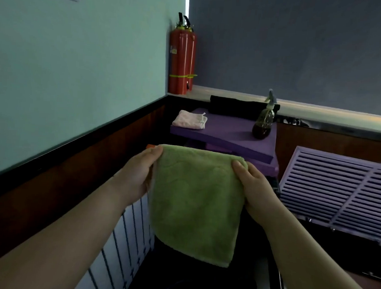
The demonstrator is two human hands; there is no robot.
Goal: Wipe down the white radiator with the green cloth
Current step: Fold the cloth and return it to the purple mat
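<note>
Both forearms reach forward, raised. The left hand [139,172] pinches the cloth's [195,202] top left corner, thumb in front; the right hand [252,187] pinches the top right corner likewise. The cloth hangs flat between them, above the radiator [124,247] that runs along the wall below the left forearm.

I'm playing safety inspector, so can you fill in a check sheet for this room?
Surface: stacked purple boards.
Job's things: green cloth hangs in the air; white radiator below, by the wall, not touched.
Clutter: on the boards, pale folded cloth and spray bottle; black bundle behind.
Hands: left hand and right hand each pinch a top corner.
Cables: nothing seen.
Surroundings: red fire extinguishers in the corner, slatted grille at right.
</note>
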